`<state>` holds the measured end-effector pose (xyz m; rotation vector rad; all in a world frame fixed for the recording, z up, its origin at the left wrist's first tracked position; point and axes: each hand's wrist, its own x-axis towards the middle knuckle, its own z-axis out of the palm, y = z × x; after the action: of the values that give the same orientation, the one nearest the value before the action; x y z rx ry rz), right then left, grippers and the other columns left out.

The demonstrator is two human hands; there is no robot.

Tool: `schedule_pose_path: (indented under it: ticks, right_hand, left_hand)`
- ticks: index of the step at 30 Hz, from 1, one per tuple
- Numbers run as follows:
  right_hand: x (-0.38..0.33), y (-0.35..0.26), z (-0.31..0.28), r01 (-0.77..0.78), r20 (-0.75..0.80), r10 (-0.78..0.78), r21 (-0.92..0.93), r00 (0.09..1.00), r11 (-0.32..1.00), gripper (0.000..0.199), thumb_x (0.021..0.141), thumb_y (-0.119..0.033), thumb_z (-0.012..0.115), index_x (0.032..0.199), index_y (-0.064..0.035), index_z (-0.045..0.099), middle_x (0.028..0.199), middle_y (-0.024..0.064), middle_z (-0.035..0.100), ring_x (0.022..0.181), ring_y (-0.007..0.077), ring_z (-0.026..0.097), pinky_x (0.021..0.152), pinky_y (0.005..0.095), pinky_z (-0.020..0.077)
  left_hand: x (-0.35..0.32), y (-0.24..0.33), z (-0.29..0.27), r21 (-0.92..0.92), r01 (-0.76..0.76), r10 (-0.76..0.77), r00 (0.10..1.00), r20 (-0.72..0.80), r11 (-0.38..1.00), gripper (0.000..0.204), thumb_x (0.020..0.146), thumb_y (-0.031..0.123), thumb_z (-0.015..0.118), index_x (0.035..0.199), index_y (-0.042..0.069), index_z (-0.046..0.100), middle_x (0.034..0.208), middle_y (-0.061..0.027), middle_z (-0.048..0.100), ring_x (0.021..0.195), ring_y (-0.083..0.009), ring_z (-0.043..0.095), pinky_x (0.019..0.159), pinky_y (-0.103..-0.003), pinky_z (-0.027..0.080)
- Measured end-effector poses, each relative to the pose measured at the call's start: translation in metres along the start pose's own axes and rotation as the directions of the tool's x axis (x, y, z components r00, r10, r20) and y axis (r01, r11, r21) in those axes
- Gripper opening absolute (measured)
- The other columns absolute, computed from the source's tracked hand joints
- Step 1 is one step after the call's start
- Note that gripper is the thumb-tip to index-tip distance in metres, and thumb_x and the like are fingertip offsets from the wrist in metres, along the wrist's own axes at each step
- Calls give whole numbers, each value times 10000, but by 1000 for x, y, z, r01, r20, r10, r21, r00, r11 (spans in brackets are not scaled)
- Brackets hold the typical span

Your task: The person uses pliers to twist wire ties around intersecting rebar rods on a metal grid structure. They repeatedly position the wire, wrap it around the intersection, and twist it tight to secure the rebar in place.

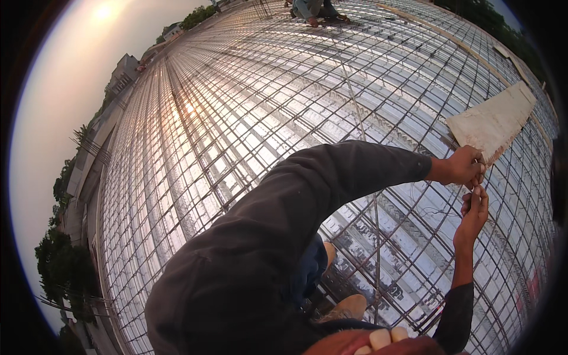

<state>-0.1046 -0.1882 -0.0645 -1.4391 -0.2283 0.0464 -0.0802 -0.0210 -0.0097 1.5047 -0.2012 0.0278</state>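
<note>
My left hand [461, 166] reaches in at the right, its dark sleeve crossing the middle of the view. Its fingers are closed in a pinch. Just below, my right hand [473, 214] comes up with thumb and fingers pressed together, the fingertips of both hands meeting. Whatever they pinch is too small to make out. Thin dark wire [436, 211] shows in loose strands left of my right hand. Around and under both hands runs a grid of steel reinforcing bars [408, 222] over shiny ribbed metal decking [387, 204]. A pale flat board [494, 121] lies beyond my left hand.
Another person [316, 9] crouches on the grid at the far side. A long pale strip [449, 38] crosses the bars at the far right. Upright bars [94, 148] stand along the deck's left edge, with trees [65, 263] and buildings beyond.
</note>
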Motion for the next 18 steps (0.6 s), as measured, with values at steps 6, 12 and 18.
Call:
schedule_pose_path:
  ticks: [6,12,18]
  right_hand:
    - [-13,8,18,46,77,-28,-234,997,971,292,1109,-334,639,1184,-63,718,914,-25,632,834,41,474,740,237,376]
    - [-50,44,51,331,391,-154,-441,908,834,216,1046,-245,729,1115,-44,771,859,-2,643,696,77,536,638,275,436]
    - [-79,84,36,246,479,136,-649,867,720,196,1009,-286,750,1094,-118,802,837,45,658,687,168,597,657,353,477]
  left_hand:
    - [-62,5,-39,117,-4,1,1000,26,993,228,1079,134,580,1127,-68,676,1031,-118,731,930,-187,751,780,-333,658]
    - [-149,-93,-93,-110,106,-120,985,-126,988,254,1105,231,634,1188,18,746,1073,-76,767,984,-156,726,910,-349,613]
    - [-240,-166,-52,-242,254,-327,884,-335,936,291,1075,285,683,1270,70,706,1110,-59,756,992,-145,716,904,-338,604]
